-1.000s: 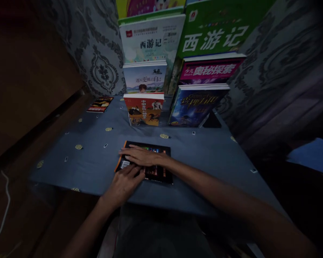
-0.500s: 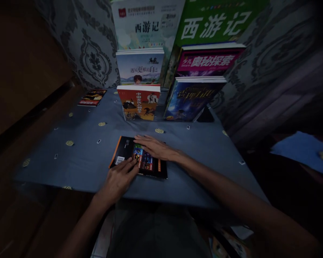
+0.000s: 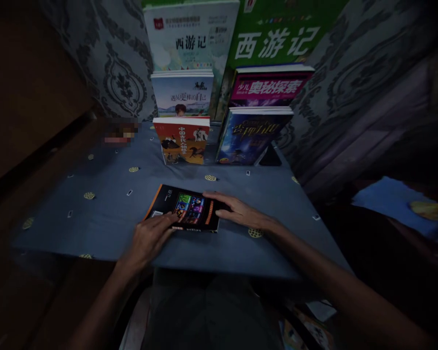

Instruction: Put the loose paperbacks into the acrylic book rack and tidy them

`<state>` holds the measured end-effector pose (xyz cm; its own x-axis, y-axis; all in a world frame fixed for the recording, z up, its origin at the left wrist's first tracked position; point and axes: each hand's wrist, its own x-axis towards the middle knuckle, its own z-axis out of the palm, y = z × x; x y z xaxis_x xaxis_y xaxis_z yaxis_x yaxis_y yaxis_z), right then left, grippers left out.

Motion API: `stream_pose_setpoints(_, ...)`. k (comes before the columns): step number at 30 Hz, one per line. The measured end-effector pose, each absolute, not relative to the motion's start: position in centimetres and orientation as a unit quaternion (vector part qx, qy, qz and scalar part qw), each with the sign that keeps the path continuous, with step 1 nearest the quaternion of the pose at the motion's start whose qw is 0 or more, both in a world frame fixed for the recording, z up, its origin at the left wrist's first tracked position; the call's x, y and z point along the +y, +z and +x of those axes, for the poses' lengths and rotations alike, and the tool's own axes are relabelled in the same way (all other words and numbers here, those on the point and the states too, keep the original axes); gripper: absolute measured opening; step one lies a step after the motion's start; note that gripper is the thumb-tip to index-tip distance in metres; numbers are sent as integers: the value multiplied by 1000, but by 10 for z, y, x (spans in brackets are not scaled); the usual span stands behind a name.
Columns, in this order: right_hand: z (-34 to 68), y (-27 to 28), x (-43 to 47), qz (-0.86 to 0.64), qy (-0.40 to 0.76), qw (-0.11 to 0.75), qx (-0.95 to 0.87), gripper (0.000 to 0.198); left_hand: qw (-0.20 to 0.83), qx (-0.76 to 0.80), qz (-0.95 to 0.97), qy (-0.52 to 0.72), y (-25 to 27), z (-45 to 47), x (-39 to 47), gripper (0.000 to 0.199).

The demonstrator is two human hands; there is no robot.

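Note:
A black book (image 3: 164, 198) with an orange edge lies on the cloth-covered table, its cover of small colourful pictures facing up. My left hand (image 3: 149, 236) is at its near left corner, fingers over the cover and partly over the barcode; the thumb is mostly hidden at the near edge. At the right end of the book is my right hand (image 3: 239, 211), its fingers stretched over the cover and its thumb spread apart from them at the right edge.
Behind stand a red book (image 3: 185, 141), a blue book (image 3: 253, 138), a magenta book (image 3: 273, 86) and larger green and white ones. A dark triangular thing (image 3: 270, 156) sits by the blue book. A blurred, pixelated item (image 3: 120, 132) lies back left. The patterned tablecloth (image 3: 105, 228) reaches the near edge.
My right hand has slid right across the cover to the book's right end, uncovering the pictures. My left hand has shifted slightly left. The view has also shifted a little.

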<state>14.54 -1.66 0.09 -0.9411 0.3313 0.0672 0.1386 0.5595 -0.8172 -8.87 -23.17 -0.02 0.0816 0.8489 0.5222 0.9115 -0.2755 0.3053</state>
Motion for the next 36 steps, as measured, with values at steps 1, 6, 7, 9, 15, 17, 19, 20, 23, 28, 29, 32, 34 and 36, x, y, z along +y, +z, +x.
stream_pose_setpoints(1, 147, 1, -16, -136, 467, 112, -867, 70, 34, -604, -721, -337, 1, -92, -231, 27)
stream_pose_setpoints(6, 143, -5, -18, -174, 534, 193, -804, 60, -65, -637, -645, -417, 18, -98, -222, 27)
stream_pose_setpoints(7, 139, -7, -18, -182, 556, 214, -783, 53, -76, -644, -627, -431, 23, -97, -219, 27)
stream_pose_setpoints(9, 128, -9, -19, -198, 602, 253, -731, 45, -88, -651, -592, -467, 36, -96, -213, 25)
stream_pose_setpoints(15, 96, 7, -24, -175, 672, 317, -646, 41, -127, -647, -449, -603, 69, -97, -194, 29)
stream_pose_setpoints(17, 91, 18, -29, -161, 656, 309, -669, 38, -183, -618, -391, -657, 72, -97, -189, 35)
stream_pose_setpoints(19, 90, 29, -35, -152, 638, 296, -695, 40, -249, -579, -337, -699, 70, -98, -184, 41)
stream_pose_setpoints(20, 90, 33, -37, -147, 635, 282, -704, 41, -277, -563, -313, -713, 68, -99, -182, 43)
stream_pose_setpoints(23, 91, 40, -43, -139, 657, 249, -698, 46, -333, -550, -260, -720, 52, -102, -178, 48)
stream_pose_setpoints(28, 85, 27, -49, -175, 708, 225, -647, 47, -306, -641, -296, -638, 16, -115, -180, 51)
stream_pose_setpoints(29, 84, 23, -50, -186, 715, 217, -638, 47, -257, -673, -339, -605, 12, -116, -181, 46)
stream_pose_setpoints(32, 80, 13, -52, -212, 740, 198, -607, 48, -83, -738, -483, -464, 9, -110, -185, 27)
stream_pose_setpoints(34, 80, 8, -53, -218, 756, 189, -587, 49, -41, -737, -556, -382, 14, -97, -187, 23)
stream_pose_setpoints(36, 81, 3, -53, -213, 774, 179, -569, 48, -39, -724, -601, -336, 20, -81, -187, 25)
